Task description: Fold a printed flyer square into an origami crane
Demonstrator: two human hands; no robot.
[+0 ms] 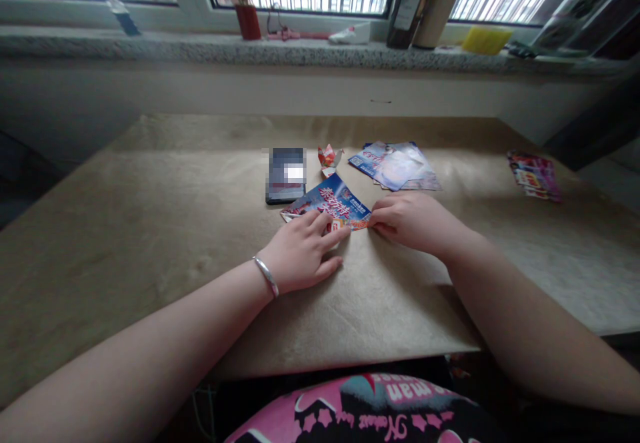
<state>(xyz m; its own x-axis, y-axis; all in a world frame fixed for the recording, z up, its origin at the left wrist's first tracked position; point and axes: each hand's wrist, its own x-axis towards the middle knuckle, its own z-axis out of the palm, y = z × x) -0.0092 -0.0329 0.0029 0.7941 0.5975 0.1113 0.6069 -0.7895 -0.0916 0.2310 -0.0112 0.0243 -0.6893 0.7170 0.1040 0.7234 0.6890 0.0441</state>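
Note:
A blue printed sheet of paper [333, 197], folded to a triangle-like shape, lies on the table in front of me. Across its lower left edge my left hand [309, 246] rests flat with fingers spread, pressing on the paper; a silver bangle circles that wrist. My right hand [400, 219] pinches the paper's right corner between thumb and fingers. Just beyond the sheet stands a small folded red and white paper figure [330, 159]. To its left lies a dark phone-like slab [286, 176], its screen blurred out.
Several glossy printed sheets [397, 165] lie overlapped behind my right hand. Farther right is a pink and red printed packet or leaflet stack [534, 176]. On the stone windowsill [320, 53] stand a red cup [248, 21], a dark bottle [407, 9] and a yellow block [487, 40].

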